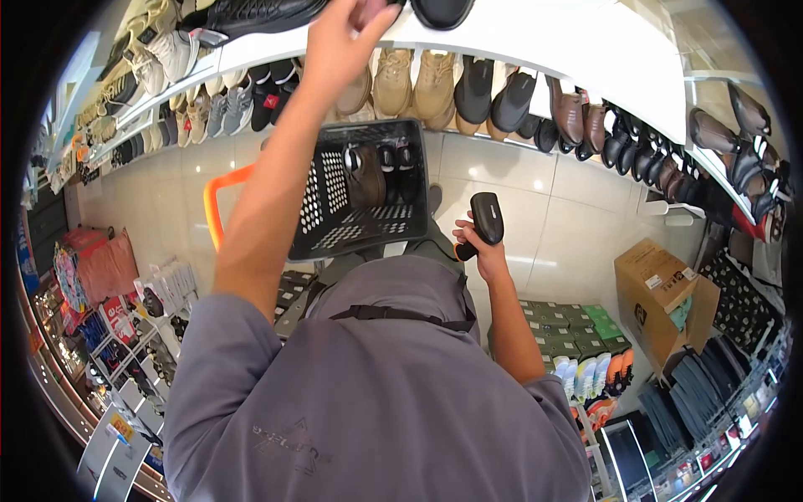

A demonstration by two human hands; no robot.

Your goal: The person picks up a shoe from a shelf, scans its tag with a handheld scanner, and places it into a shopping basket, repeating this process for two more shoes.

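Observation:
My left hand point(351, 33) reaches over the white shelf top at the upper edge of the view. Its fingers are curled with the thumb alongside, at a dark thing cut off by the frame edge. Just right of it rests a black shoe point(442, 10), partly out of view. My right hand point(483, 243), lower and to the right, grips a black barcode scanner point(487, 216) by its handle. Beneath my left forearm, a black shopping basket point(360, 243) with an orange handle point(214, 201) contains a brown shoe point(365, 180) and smaller black footwear point(397, 171).
A shelf edge point(535, 65) curves across the front, with rows of tan shoes point(414, 84) and dark shoes below it. Stacked shoe boxes point(569, 322) and an open cardboard box point(661, 284) stand on the right. Hanging clothes point(104, 268) are at the left.

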